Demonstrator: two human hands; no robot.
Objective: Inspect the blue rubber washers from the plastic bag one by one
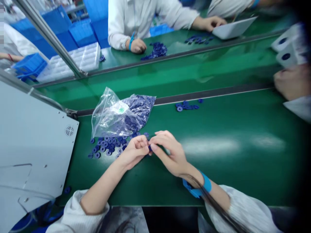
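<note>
My left hand (134,150) and my right hand (172,153) meet above the green table (230,174), fingers closed in a pinch on one small dark blue disc (150,148). Fingertips cover most of that disc. Left of my left hand lies a loose spread of blue ring-shaped discs (107,144), each with a hole in the middle. Just behind them rests a clear plastic bag (121,113), partly filled with more blue pieces and bearing a white label. A blue wrist strap (206,183) circles my right wrist.
A smaller group of blue discs (187,106) lies near the back edge. At left stands a white machine housing (36,139). On the right, a co-worker's hand (295,82) holds white pieces. Across the green divider (182,72), another person sits by a pile of blue parts (157,51).
</note>
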